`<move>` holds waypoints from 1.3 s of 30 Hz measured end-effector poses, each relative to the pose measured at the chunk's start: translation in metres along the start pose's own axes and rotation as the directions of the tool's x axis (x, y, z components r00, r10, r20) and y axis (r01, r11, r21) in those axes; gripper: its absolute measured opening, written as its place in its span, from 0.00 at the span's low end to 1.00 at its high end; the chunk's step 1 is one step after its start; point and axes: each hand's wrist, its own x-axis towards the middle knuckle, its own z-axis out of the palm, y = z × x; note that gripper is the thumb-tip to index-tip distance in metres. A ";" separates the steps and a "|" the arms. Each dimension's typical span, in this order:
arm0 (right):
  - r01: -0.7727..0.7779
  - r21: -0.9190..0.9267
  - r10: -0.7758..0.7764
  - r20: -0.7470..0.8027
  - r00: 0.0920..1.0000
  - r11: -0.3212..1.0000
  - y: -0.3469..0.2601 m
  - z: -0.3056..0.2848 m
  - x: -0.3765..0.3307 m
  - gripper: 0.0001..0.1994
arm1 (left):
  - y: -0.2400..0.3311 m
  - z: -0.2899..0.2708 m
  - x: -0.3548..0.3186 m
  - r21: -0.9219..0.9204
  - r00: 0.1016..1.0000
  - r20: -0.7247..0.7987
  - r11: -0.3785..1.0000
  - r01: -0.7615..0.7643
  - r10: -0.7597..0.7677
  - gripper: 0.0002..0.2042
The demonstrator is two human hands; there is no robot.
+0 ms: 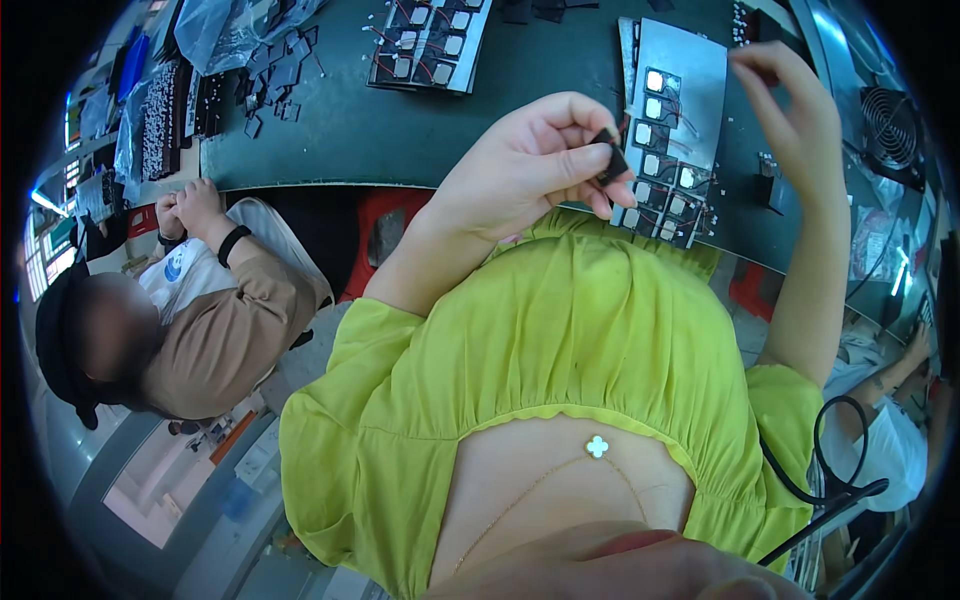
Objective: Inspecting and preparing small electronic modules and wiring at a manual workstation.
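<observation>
My left hand (540,155) pinches a small black square piece (610,157) between thumb and fingers, over the left edge of a flat silver metal plate (690,60). On that plate sit rows of small black square modules (653,108) with pale centres and thin red wires; they fill its left side and near end. Beyond the plate's right edge, my right hand (795,100) is raised with thumb and forefinger curled toward each other. Whatever is between those fingertips, if anything, is too small to make out.
A second plate of wired modules (425,45) lies at the back. Loose black pieces (275,70) and a clear plastic bag (225,35) are to its left on the green table (330,140). A fan (892,137) stands at right. A co-worker (215,310) sits at left.
</observation>
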 end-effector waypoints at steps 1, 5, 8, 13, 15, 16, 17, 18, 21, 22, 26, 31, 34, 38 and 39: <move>-0.144 -0.110 0.155 0.095 0.983 0.983 0.008 0.008 0.011 0.07 | -0.001 -0.002 -0.006 -0.009 0.998 -0.062 1.000 -0.019 0.018 0.07; -0.399 -0.515 0.599 0.311 0.738 0.758 0.101 0.031 0.049 0.03 | 0.000 0.000 -0.006 -0.024 0.996 -0.078 0.999 -0.039 0.037 0.07; -0.250 -0.327 0.325 0.198 0.925 0.911 0.083 0.030 0.049 0.04 | 0.001 -0.003 -0.016 -0.029 0.990 -0.111 0.996 -0.088 0.084 0.07; 0.179 0.699 -0.145 -0.108 0.983 0.692 0.050 0.045 0.071 0.06 | 0.001 -0.008 -0.023 -0.011 0.979 -0.136 0.988 -0.152 0.149 0.07; 0.045 0.607 -0.033 -0.030 0.999 0.793 0.034 0.052 0.076 0.06 | -0.001 -0.007 -0.015 0.077 0.937 -0.237 0.966 -0.246 0.257 0.07; -0.018 0.565 0.011 0.016 1.000 0.825 0.027 0.058 0.077 0.06 | -0.004 -0.007 -0.012 0.128 0.897 -0.300 0.946 -0.298 0.323 0.06; -0.081 0.516 0.060 0.058 0.996 0.853 0.020 0.061 0.077 0.06 | -0.006 -0.008 -0.010 0.183 0.851 -0.357 0.922 -0.341 0.385 0.06; -0.144 0.461 0.111 0.098 0.989 0.876 0.014 0.064 0.075 0.06 | -0.008 -0.008 -0.008 0.185 0.842 -0.377 0.922 -0.341 0.387 0.06; -0.346 0.221 0.315 0.165 0.935 0.912 -0.028 0.035 0.043 0.06 | -0.014 0.002 0.009 0.086 0.840 -0.326 0.899 -0.429 0.433 0.06; -0.413 0.136 0.390 0.164 0.906 0.901 -0.034 0.031 0.041 0.06 | -0.015 0.008 0.016 0.054 0.845 -0.301 0.892 -0.448 0.443 0.05; -0.453 0.099 0.441 0.124 0.889 0.886 -0.057 0.041 0.023 0.04 | -0.026 0.003 0.027 -0.002 0.835 -0.269 0.867 -0.499 0.480 0.06; -0.347 0.694 0.452 0.035 0.891 0.630 -0.063 0.056 0.013 0.05 | -0.024 0.006 0.021 -0.070 0.882 -0.245 0.900 -0.431 0.403 0.07; -0.287 0.714 0.359 0.054 0.932 0.638 -0.060 0.053 0.005 0.06 | -0.017 0.011 0.015 -0.132 0.907 -0.247 0.916 -0.379 0.340 0.08; -0.256 0.343 0.207 0.173 0.963 0.904 -0.061 0.045 -0.005 0.08 | -0.015 0.012 0.010 -0.194 0.931 -0.244 0.927 -0.322 0.272 0.08; -0.194 0.272 0.167 0.120 0.979 0.943 -0.062 0.046 -0.007 0.08 | -0.016 0.012 0.009 -0.203 0.936 -0.232 0.927 -0.314 0.266 0.08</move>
